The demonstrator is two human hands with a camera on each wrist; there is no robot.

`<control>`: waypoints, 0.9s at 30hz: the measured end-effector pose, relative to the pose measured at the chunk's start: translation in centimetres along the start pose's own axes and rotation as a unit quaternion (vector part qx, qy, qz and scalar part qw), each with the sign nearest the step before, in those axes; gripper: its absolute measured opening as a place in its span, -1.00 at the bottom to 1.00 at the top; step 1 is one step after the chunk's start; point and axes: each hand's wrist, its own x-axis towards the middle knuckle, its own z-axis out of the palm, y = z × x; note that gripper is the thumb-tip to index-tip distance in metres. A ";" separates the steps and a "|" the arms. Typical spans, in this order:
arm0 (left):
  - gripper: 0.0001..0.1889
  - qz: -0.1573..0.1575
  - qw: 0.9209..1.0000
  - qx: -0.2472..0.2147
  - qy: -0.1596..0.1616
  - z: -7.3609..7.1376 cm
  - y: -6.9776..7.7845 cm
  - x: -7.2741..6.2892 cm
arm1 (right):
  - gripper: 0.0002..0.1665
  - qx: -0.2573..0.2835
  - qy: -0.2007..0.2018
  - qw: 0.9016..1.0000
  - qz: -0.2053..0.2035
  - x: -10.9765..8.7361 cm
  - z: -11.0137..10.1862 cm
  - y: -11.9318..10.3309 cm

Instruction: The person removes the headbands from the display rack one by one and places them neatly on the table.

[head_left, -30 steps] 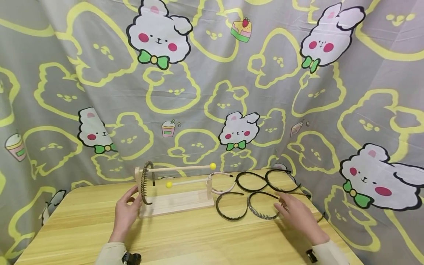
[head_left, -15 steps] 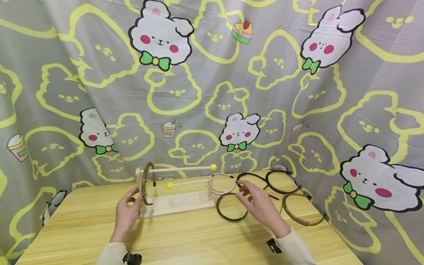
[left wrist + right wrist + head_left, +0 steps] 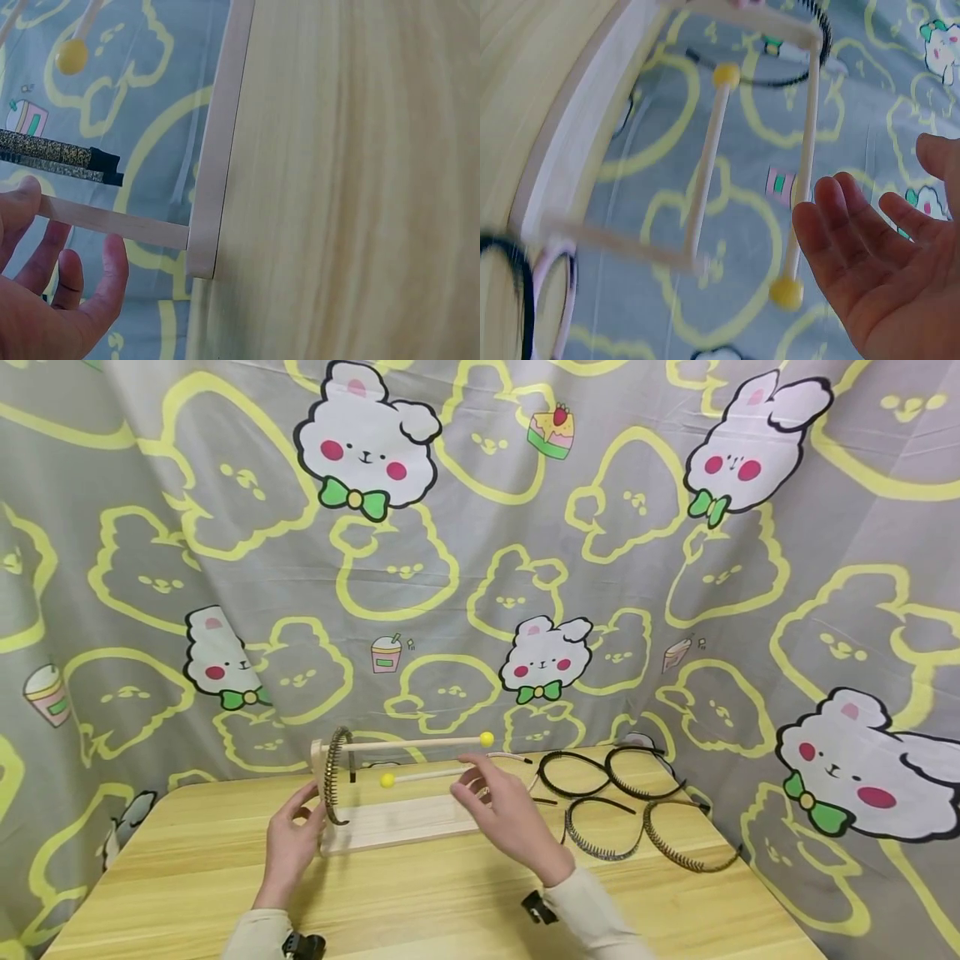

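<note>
pale wood rack (image 3: 397,821), yellow knobs (image 3: 487,739)

No readable text, labels, brands or numbers are found in any view. The backdrop cloth (image 3: 480,568) is printed with cartoon rabbits, drink cups and a cake slice — pictures only, no lettering. Nothing is marked on the wooden rack (image 3: 397,822) or the table (image 3: 420,902).

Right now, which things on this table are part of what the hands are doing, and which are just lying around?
In use:
wooden rack
gold headband on the rack
left hand at the rack's end
right hand, holding nothing

Lying about:
headbands on the table
printed cloth backdrop
</note>
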 end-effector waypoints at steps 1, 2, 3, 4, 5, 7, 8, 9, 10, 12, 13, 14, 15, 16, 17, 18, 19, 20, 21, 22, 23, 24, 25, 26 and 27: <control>-0.56 0.001 1.000 -0.001 0.000 0.0 0.0 0.0 | -0.47 0.006 -0.006 1.000 0.000 0.2 0.6 -0.4; -0.56 0.002 1.000 -0.004 0.000 0.0 0.0 0.0 | -0.46 0.013 -0.012 1.000 0.001 0.5 1.1 -0.8; -0.56 0.003 1.000 -0.006 0.000 0.0 -0.1 0.0 | -0.45 0.021 -0.018 1.000 0.002 0.7 1.7 -1.2; -0.56 0.005 1.000 -0.008 0.000 0.0 -0.1 0.0 | -0.44 0.030 -0.024 0.999 0.003 1.0 2.2 -1.6; -0.57 0.006 1.000 -0.011 0.000 0.1 -0.1 0.0 | -0.44 0.040 -0.027 0.999 0.006 1.3 2.8 -2.0; -0.57 0.008 1.000 -0.018 0.000 0.0 -0.1 0.0 | -0.42 0.058 -0.034 0.998 0.006 1.9 3.8 -2.8; -0.57 0.009 1.000 -0.020 0.000 0.0 -0.1 0.0 | -0.42 0.066 -0.034 0.997 0.003 2.3 4.4 -3.1; -0.57 0.008 1.000 -0.021 0.000 0.0 -0.2 0.0 | -0.40 0.072 -0.034 0.997 0.001 2.6 5.0 -3.5; -0.57 0.009 1.000 -0.021 0.000 0.0 -0.2 0.0 | -0.39 0.080 -0.033 0.996 -0.002 3.0 5.5 -3.9; -0.58 0.010 1.000 -0.021 0.001 -0.1 -0.2 0.1 | -0.38 0.096 -0.028 0.995 -0.001 3.8 6.6 -4.6; -0.58 0.010 1.000 -0.021 0.002 -0.1 -0.2 0.1 | -0.36 0.103 -0.026 0.994 -0.001 4.2 7.2 -4.8; -0.58 0.010 1.000 -0.020 0.002 -0.1 -0.2 0.1 | -0.35 0.109 -0.023 0.994 0.000 4.6 7.7 -5.1; -0.59 0.011 1.000 -0.020 0.003 -0.1 -0.2 0.1 | -0.34 0.116 -0.021 0.993 0.004 4.9 8.2 -5.4; -0.59 0.013 1.000 -0.020 0.003 -0.1 -0.1 0.1 | -0.33 0.123 -0.020 0.992 0.009 5.2 8.6 -5.7; -0.59 0.015 1.000 -0.021 0.003 -0.1 -0.1 0.0 | -0.34 0.128 -0.019 0.992 0.014 5.5 9.1 -6.0; -0.59 0.016 1.000 -0.020 0.003 -0.1 0.0 0.0 | -0.33 0.131 -0.018 0.991 0.018 5.7 9.6 -6.2; -0.60 0.018 1.000 -0.021 0.003 -0.2 0.0 0.0 | -0.34 0.131 -0.016 0.991 0.020 5.9 10.0 -6.4; -0.60 0.019 1.000 -0.019 0.003 -0.2 0.1 0.0 | -0.35 0.132 -0.014 0.991 0.024 6.1 10.4 -6.6; -0.60 0.020 1.000 -0.018 0.003 -0.2 0.1 0.0 | -0.35 0.134 -0.011 0.990 0.029 6.2 10.9 -6.8; -0.61 0.021 1.000 -0.018 0.004 -0.2 0.1 0.0 | -0.36 0.133 -0.009 0.991 0.032 6.4 11.3 -6.9; -0.61 0.020 1.000 -0.019 0.004 -0.2 0.0 0.0 | -0.36 0.132 -0.007 0.991 0.035 6.5 11.7 -7.0; -0.61 0.019 1.000 -0.019 0.003 -0.2 0.0 0.1 | -0.36 0.130 -0.004 0.991 0.038 6.6 12.1 -7.0; -0.61 0.017 1.000 -0.021 0.003 -0.1 0.0 0.1 | -0.37 0.129 -0.002 0.991 0.040 6.7 12.5 -7.0; -0.61 0.015 1.000 -0.022 0.002 -0.1 -0.1 0.1 | -0.37 0.130 0.000 0.991 0.043 6.8 12.8 -7.1; -0.60 0.013 1.000 -0.024 0.002 -0.1 -0.1 0.1 | -0.37 0.131 0.001 0.990 0.046 6.8 13.1 -7.1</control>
